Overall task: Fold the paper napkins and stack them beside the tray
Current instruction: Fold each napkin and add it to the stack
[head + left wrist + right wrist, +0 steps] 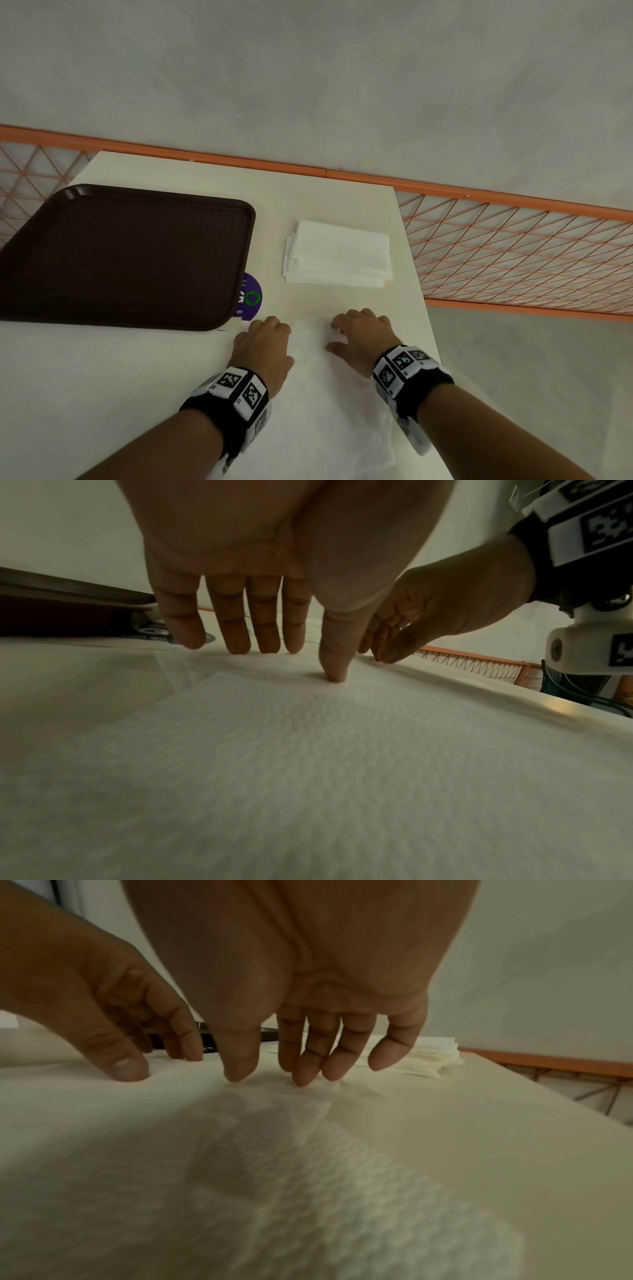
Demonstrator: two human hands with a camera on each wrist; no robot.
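Both hands (263,346) press napkin (318,383) flat, long axis toward stack (337,255).

Purple round sticker (249,298) on table (171,377), half under tray (120,257): white "go" legible, green recycling-arrows sign; other letters cut off. Wristband markers (239,389): square code patterns only.

A brown textured tray (130,253) lies flat on the far left of the table. To its right, apart from it, sits a stack of folded white napkins (337,255), its edges slightly uneven. Nearer, an unfolded white embossed napkin (329,394) lies spread flat on the table, its far edge close to the tray's near right corner.
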